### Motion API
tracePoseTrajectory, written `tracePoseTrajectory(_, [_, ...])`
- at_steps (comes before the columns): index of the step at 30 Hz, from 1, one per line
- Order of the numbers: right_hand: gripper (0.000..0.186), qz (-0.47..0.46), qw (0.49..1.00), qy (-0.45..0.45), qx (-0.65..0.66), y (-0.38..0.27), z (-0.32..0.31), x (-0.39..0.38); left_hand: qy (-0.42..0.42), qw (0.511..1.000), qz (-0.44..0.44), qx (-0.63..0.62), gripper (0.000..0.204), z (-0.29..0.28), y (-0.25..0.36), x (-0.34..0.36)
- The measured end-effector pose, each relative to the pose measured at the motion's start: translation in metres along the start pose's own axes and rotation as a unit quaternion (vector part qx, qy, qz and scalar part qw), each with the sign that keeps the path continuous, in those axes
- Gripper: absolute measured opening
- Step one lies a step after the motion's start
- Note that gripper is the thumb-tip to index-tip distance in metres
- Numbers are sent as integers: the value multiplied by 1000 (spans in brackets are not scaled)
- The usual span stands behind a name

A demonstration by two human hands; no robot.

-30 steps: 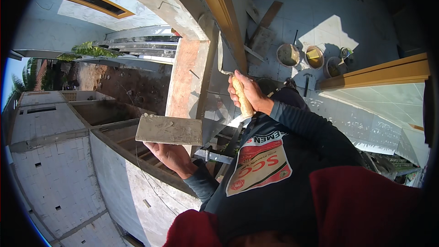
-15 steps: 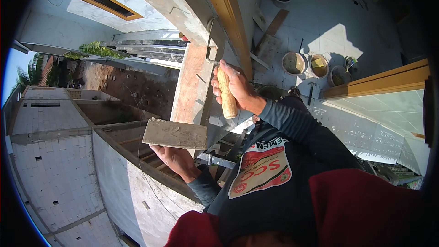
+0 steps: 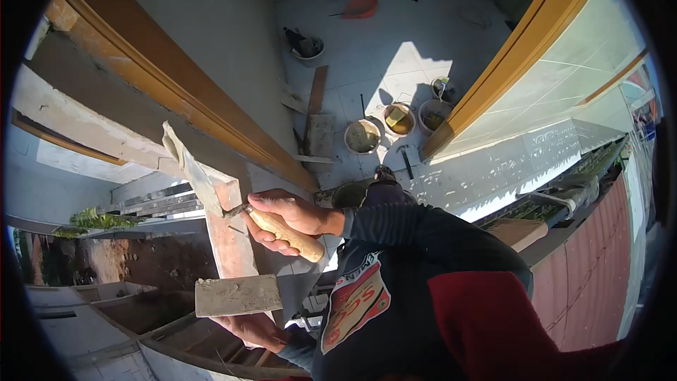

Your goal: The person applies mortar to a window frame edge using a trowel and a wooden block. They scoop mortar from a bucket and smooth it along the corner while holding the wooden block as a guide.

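My right hand [image 3: 293, 215] is wrapped round the wooden handle of a trowel [image 3: 285, 235]. The metal blade [image 3: 192, 168] is smeared with grey and points up and left, in front of a ledge with a bare reddish patch [image 3: 233, 247]. A nail-like rod pokes out near that patch. Lower down, my left hand [image 3: 250, 328] holds a flat rectangular board [image 3: 238, 296] from beneath; its fingers are partly hidden. Rough grey mortar coats the board's face. Board and trowel are apart.
Wooden frames [image 3: 190, 102] flank a tiled floor. On it stand mortar-stained buckets [image 3: 362, 137], one holding a yellow thing [image 3: 400, 120]. A hammer [image 3: 406, 162] lies near them; farther off is an orange dustpan [image 3: 360, 7]. Beyond the ledge, at left, lies lower ground.
The view has swung right, bringing more of the tiled floor into sight. My right hand has turned the trowel, so its blade now shows broad side on. Both hands keep their holds.
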State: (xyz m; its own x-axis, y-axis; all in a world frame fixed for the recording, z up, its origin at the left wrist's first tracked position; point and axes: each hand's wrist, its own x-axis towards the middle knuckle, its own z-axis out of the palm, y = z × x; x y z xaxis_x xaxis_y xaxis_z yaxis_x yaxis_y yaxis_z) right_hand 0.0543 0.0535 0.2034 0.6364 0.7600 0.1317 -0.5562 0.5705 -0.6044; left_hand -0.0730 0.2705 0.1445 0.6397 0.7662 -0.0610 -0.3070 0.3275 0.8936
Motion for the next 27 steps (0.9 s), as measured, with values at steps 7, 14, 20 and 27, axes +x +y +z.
tracePoseTrajectory(7, [54,23,992,-115,-51,-18,-16,-15,-266,958,0,105,50,116,-76,7])
tracePoseTrajectory(14, [51,79,990,-104,48,-23,-25,-79,-376,920,-24,107,49,176,-98,-23])
tracePoseTrajectory(20, [53,80,991,-73,82,-23,-29,-100,-405,908,-35,103,48,192,-102,-32])
tracePoseTrajectory(27, [58,97,972,-158,143,-18,-49,-95,-410,905,-43,108,47,203,-106,-34])
